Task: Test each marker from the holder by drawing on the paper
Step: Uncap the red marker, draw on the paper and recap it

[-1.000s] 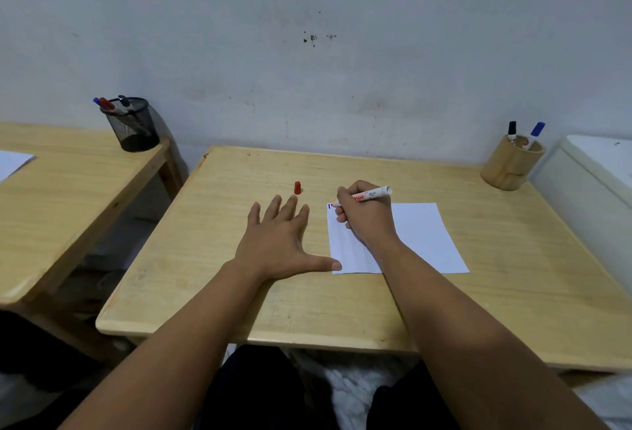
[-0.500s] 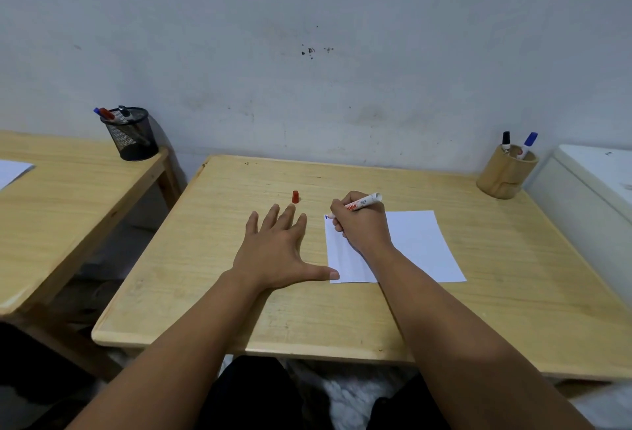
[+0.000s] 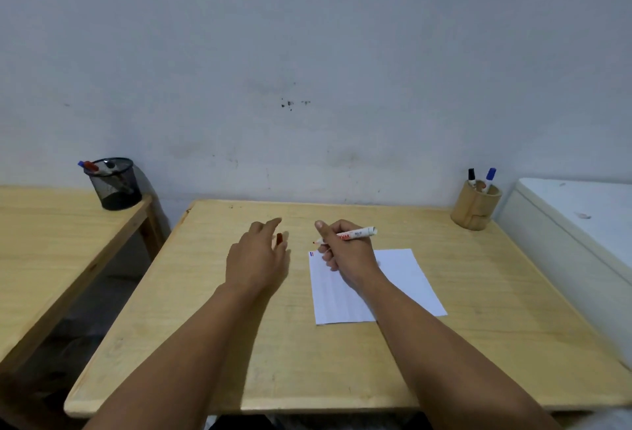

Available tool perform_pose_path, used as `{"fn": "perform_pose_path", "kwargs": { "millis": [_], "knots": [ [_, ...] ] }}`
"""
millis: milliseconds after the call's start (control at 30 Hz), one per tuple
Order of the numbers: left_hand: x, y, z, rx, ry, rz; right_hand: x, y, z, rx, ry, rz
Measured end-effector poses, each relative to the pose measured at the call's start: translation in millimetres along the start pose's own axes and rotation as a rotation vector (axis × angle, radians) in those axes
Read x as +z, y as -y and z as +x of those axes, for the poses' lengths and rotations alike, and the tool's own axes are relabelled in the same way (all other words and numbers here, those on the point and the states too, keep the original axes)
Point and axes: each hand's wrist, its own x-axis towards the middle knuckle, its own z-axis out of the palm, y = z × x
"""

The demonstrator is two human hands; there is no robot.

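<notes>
The worktop (image 3: pixel 342 361) carries a sheet of paper (image 3: pixel 403 279) a little right of centre. A wooden holder (image 3: pixel 475 207) stands at its far right corner with a black-capped and a blue-capped marker upright in it, well apart from the hands. On the paper's top left corner sit small blue and red marks (image 3: pixel 311 254), so by my reading the red marker has just had its test and the step in hand is closing it up.

The right hand (image 3: pixel 349 255) is closed around the uncapped red marker (image 3: pixel 355 234). It is held above the paper's upper edge with the tip pointing left, clear of the sheet. The left hand (image 3: pixel 256 258) hangs over the bare wood left of the paper, fingers loosely curled and holding nothing, with the red cap (image 3: pixel 279 238) standing just beside its fingertips; whether they touch it I cannot tell.

The next move likely calls for the left hand to pinch the small cap, bring it to the marker's tip and press it home, then return the marker to the holder and take another.

A second ago the left hand lay flat on the wood, thumb against the paper's edge, and the marker's tip was down at that corner. Since then both hands have lifted.
</notes>
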Motion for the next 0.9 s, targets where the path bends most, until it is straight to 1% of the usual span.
{"fn": "perform_pose_path", "kwargs": {
  "millis": [133, 167, 233, 300, 367, 433, 567, 700, 767, 900],
  "knots": [
    [9, 1, 15, 0.030, 0.007, 0.070, -9, 19, -2, -0.109, -0.044, -0.119],
    [10, 0, 17, 0.017, 0.012, 0.059, -13, 23, -1, -0.114, -0.030, -0.132],
    [11, 0, 22, -0.029, 0.018, 0.002, -21, 29, -2, -0.107, 0.053, -0.134],
    [7, -5, 28, -0.112, 0.047, -0.165, -28, 34, -3, -0.086, 0.112, -0.125],
    [0, -13, 35, -0.206, 0.090, -0.411, -32, 41, -4, -0.047, 0.120, -0.043],
    [-10, -24, 41, -0.264, 0.113, -0.596, -32, 48, -6, 0.000, 0.119, 0.060],
    [-33, -44, 44, -0.294, 0.113, -0.811, -31, 53, -11, 0.077, 0.116, 0.187],
    [-49, -58, 42, -0.289, 0.119, -0.877, -30, 58, -18, 0.114, 0.152, 0.255],
    [-54, -64, 41, -0.280, 0.114, -0.880, -31, 61, -22, 0.099, 0.160, 0.253],
    [-65, -77, 36, -0.253, 0.098, -0.867, -30, 69, -34, 0.010, 0.166, 0.058]
  ]
}}
